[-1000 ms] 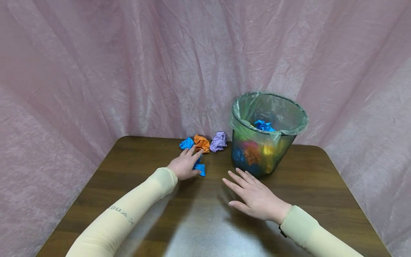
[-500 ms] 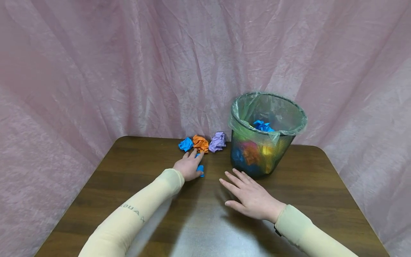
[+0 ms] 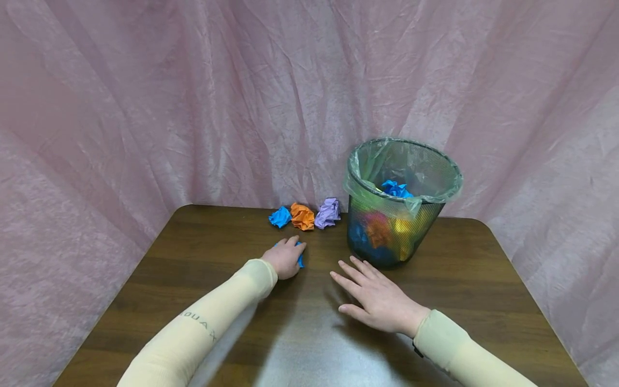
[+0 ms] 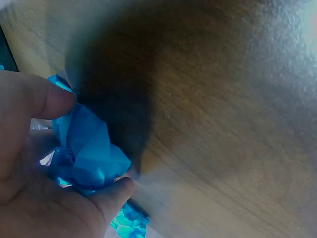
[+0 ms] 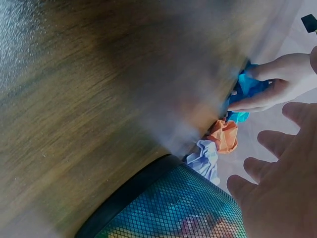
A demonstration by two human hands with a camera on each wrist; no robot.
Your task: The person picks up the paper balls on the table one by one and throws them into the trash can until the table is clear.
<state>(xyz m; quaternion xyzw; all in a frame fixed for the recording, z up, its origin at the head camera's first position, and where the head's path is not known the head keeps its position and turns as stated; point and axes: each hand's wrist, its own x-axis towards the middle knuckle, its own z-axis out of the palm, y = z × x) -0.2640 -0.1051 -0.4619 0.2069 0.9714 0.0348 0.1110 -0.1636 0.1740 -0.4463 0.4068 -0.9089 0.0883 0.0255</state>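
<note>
On the table left of the mesh bin (image 3: 401, 204), the left hand (image 3: 285, 259) closed its grip around a crumpled blue paper ball (image 4: 86, 153), likely light, soft and best cupped whole, while the right hand (image 3: 379, 298) lay open, fingers spread.

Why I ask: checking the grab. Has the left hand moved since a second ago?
Yes. The left hand has pulled back from the orange ball toward the person, curling round a blue ball.

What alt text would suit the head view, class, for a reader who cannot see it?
A left hand grips a blue paper ball on a brown table, while the right hand lies open nearby. A mesh bin stands behind, with three crumpled balls beside it.
</note>
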